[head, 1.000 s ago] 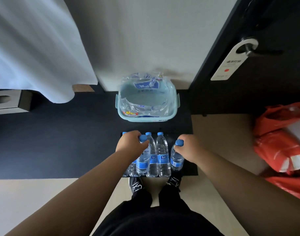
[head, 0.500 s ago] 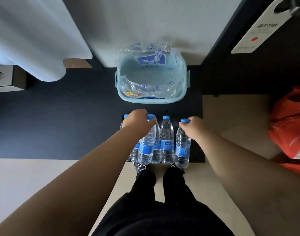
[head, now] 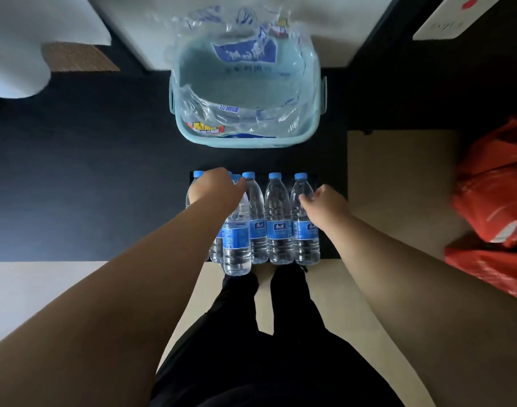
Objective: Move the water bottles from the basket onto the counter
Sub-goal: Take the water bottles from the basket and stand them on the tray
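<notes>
On the dark counter (head: pixel 75 177) we see the water bottles (head: pixel 277 221) upright in a row just before the pale basket (head: pixel 248 139), which holds only crumpled wrap (head: pixel 245 83). Our left hand (head: pixel 216 189) closes on one bottle's neck (head: pixel 236 207), hiding the bottles behind it. Our right hand (head: pixel 324 201) hangs loosely open beside the end bottle (head: pixel 305 224); we cannot tell if it touches.

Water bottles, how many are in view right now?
5: the rightmost bottle, the second bottle and third bottle beside it, the front bottle under the left hand, and the leftmost bottle behind that hand. The arm may hide another.
</notes>
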Demonstrator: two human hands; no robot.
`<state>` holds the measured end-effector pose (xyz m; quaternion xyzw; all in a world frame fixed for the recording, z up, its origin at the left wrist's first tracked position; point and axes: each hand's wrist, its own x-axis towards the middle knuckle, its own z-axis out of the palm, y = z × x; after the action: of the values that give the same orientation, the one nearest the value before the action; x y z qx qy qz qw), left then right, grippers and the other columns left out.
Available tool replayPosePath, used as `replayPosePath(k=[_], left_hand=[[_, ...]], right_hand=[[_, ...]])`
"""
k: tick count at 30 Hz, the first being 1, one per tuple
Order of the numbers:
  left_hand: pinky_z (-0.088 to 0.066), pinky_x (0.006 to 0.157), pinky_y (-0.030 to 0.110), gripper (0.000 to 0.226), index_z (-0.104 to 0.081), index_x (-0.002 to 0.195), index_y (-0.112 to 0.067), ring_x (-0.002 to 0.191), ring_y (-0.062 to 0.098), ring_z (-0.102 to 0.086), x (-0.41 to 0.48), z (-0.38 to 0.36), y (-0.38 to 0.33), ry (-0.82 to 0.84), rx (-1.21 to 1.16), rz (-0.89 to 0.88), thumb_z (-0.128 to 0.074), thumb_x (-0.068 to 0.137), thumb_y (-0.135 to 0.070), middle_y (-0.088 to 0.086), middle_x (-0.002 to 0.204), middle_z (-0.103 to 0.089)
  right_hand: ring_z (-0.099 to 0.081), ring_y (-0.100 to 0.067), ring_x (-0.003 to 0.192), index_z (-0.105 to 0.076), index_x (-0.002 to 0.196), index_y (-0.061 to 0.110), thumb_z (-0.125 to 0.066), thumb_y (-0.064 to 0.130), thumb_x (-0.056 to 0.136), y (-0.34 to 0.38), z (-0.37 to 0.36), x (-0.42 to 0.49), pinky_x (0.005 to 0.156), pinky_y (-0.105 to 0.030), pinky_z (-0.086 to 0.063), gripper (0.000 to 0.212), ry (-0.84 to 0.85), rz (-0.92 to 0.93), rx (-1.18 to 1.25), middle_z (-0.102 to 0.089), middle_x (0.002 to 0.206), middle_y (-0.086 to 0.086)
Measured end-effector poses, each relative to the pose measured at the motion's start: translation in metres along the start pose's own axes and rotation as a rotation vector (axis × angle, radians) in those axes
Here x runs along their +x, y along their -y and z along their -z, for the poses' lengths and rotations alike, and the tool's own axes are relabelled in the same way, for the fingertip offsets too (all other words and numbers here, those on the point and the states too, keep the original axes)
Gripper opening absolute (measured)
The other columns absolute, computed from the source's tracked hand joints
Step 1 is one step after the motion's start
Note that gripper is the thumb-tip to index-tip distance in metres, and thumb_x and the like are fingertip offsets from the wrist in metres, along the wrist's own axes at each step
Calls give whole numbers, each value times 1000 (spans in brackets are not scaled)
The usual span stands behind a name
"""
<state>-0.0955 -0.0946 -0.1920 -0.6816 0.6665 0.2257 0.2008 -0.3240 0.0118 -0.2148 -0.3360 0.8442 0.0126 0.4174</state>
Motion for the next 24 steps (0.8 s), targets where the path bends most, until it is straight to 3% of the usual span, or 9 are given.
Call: replayPosePath(k=[4, 10, 13, 18, 21, 24], left_hand=[[-37, 49, 27, 49, -56, 78, -20, 55, 17, -56, 4, -2, -1, -24, 9, -41, -47, 90, -67, -2, 66, -60], [-41, 52, 29, 53, -60, 94, -20, 61, 19, -58, 4, 5, 5, -23, -51, -29, -42, 94, -69, -2, 72, -61], [-46, 57, 33, 54, -57, 109, -22, 66, 23, -60, -9, 3, 19, -16, -11, -99, -32, 97, -70, -3, 77, -60], [-53, 61, 35, 67, -59, 118, -21, 64, 24, -62, -36, -17, 65, 35, 34, -121, -11, 94, -62, 5, 106, -69], [-56, 66, 40, 43, -47, 126, -22, 77, 30, -67, -46, -32, 93, 51, 0, -26, -32, 100, -53, 6, 98, -70], [-49, 61, 39, 30, -40, 109, -19, 72, 32, -62, -47, -46, 110, 54, -19, 64, -35, 103, -48, 9, 93, -65]], right_hand=[[-61, -17, 66, -52, 109, 14, -47, 65, 97, -15, -11, -17, 50, -29, -37, 53, -12, -32, -33, -62, 84, 0], [-59, -19, 60, -50, 106, 15, -35, 68, 102, -31, -11, -33, 48, -30, -34, 55, 59, 6, -152, -62, 78, -3], [-58, -21, 59, -49, 108, 15, -34, 60, 106, -33, -9, -37, 49, -31, -35, 47, 81, 40, -181, -62, 77, -5], [-65, -27, 87, -47, 133, 12, -39, 29, 110, -33, -3, -36, 69, -36, -51, 30, 135, 41, -259, -66, 104, -11], [-64, -28, 96, -45, 140, 14, -47, 21, 107, -31, -1, -30, 72, -36, -51, 33, 153, 26, -271, -64, 110, -11], [-63, -26, 93, -51, 134, 14, -47, 24, 108, -33, -1, -20, 70, -36, -50, 28, 135, 12, -227, -63, 107, -9]])
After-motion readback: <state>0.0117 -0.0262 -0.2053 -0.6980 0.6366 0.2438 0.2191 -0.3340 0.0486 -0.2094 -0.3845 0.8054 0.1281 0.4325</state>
